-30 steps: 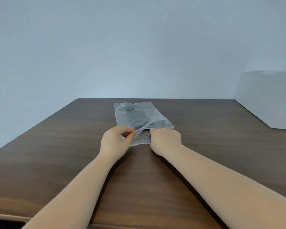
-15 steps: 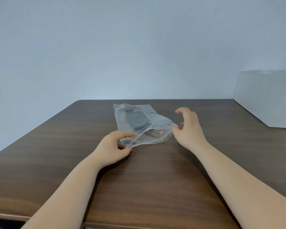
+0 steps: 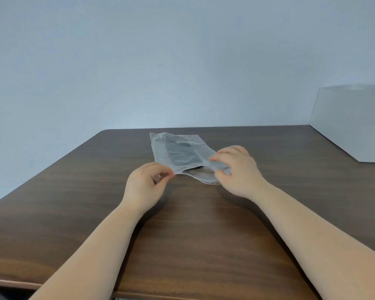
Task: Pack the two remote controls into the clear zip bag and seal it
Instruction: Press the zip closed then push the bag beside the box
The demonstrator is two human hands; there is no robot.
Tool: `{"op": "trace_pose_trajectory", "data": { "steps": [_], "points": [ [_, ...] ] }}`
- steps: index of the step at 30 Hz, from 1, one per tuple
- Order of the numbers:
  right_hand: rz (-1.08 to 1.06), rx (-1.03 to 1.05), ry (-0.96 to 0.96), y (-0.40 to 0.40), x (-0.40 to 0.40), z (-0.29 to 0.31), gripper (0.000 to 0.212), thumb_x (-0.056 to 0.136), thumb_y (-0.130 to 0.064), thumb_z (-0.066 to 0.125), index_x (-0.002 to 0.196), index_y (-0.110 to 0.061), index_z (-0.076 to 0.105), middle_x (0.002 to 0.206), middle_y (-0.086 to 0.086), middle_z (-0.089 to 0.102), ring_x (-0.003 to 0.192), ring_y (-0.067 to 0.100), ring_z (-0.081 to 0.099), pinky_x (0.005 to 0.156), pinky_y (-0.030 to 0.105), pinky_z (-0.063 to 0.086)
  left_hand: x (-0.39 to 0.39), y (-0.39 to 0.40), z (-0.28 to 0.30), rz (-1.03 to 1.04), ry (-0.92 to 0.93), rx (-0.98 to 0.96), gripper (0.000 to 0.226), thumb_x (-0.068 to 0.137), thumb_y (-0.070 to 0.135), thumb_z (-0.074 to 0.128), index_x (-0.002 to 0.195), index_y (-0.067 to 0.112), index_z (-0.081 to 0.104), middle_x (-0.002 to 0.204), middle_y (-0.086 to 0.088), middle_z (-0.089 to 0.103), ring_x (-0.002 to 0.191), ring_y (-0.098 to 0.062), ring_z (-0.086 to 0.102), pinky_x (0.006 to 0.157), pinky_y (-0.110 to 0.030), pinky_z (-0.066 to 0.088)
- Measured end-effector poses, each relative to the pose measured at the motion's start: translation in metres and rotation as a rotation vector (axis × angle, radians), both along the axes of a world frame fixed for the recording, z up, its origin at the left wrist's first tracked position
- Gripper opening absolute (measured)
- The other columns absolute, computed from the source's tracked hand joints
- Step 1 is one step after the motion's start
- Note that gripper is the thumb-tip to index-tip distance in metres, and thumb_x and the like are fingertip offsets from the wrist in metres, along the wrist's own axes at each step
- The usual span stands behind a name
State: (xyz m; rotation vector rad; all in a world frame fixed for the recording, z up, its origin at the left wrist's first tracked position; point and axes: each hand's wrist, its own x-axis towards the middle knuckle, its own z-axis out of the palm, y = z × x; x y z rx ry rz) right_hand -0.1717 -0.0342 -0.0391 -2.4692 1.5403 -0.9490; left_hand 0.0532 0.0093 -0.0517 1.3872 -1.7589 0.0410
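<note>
Two hands at the bag's mouth: left hand (image 3: 143, 183) pinches the near-left corner between thumb and forefinger, right hand (image 3: 238, 169) pinches the right edge. Clear zip bag (image 3: 178, 153) lies on the desk (image 3: 74, 202), mouth gaping, dark remote controls (image 3: 180, 153) inside.

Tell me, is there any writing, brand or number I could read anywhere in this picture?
None can be read.
Bag: a small dark mark near its far corner, too blurred to read.
Dark remotes inside the bag: no legible buttons or brand through the plastic.
Table and grey box: no text.
</note>
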Motion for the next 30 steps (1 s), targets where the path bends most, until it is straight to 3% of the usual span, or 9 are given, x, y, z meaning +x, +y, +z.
{"op": "trace_pose_trajectory", "data": {
  "steps": [4,7,9,16,24,30],
  "points": [
    [0.225,-0.114,0.150,0.007,0.026,-0.005,0.042,0.078,-0.051,0.057,0.107,-0.022,0.069,0.107,-0.003,0.072,0.114,0.020,0.057,0.097,0.042,0.044,-0.007,0.000,-0.001,-0.101,0.075,0.039,0.010,0.076,0.007,0.071,0.075,0.017,0.072,0.074,0.018,0.065,0.081,-0.004,0.061,0.071,-0.012,0.048],
    [0.286,-0.144,0.087,0.007,0.043,-0.004,0.016,0.084,-0.032,0.065,0.092,-0.022,0.075,0.086,-0.002,0.075,0.091,0.020,0.063,0.086,0.043,0.049,-0.008,0.002,0.002,-0.099,0.179,0.086,0.008,0.075,0.010,0.073,0.075,0.017,0.073,0.075,0.015,0.068,0.081,-0.004,0.063,0.070,-0.005,0.046],
    [0.293,-0.131,0.018,0.007,0.044,-0.004,0.011,0.085,-0.024,0.066,0.084,-0.020,0.077,0.077,-0.001,0.075,0.079,0.021,0.063,0.077,0.042,0.051,-0.006,0.004,0.004,-0.081,0.295,0.115,0.011,0.074,0.011,0.074,0.072,0.021,0.072,0.077,0.014,0.070,0.076,-0.001,0.065,0.070,-0.004,0.045],
    [0.265,-0.038,-0.050,0.008,0.038,0.000,0.015,0.088,-0.026,0.063,0.093,-0.021,0.077,0.089,-0.003,0.076,0.088,0.015,0.061,0.078,0.027,0.044,-0.005,0.006,0.007,-0.092,0.356,0.164,0.026,0.074,0.013,0.075,0.065,0.037,0.069,0.065,0.027,0.069,0.072,0.002,0.066,0.070,-0.006,0.048],
    [0.274,-0.046,-0.064,0.010,0.047,0.000,0.017,0.087,-0.030,0.063,0.095,-0.023,0.076,0.093,-0.005,0.076,0.090,0.010,0.061,0.074,0.023,0.041,-0.006,0.006,0.007,-0.091,0.288,0.134,0.009,0.075,0.012,0.073,0.071,0.020,0.074,0.076,0.008,0.073,0.075,-0.005,0.066,0.068,-0.008,0.048],
    [0.298,-0.111,-0.055,0.012,0.052,-0.002,0.014,0.086,-0.029,0.065,0.094,-0.027,0.076,0.081,-0.003,0.076,0.081,0.014,0.062,0.076,0.036,0.047,-0.006,0.006,0.006,-0.103,0.264,0.136,0.011,0.075,0.011,0.073,0.070,0.021,0.074,0.068,0.015,0.072,0.074,-0.005,0.067,0.068,-0.012,0.050]
  ]
}}
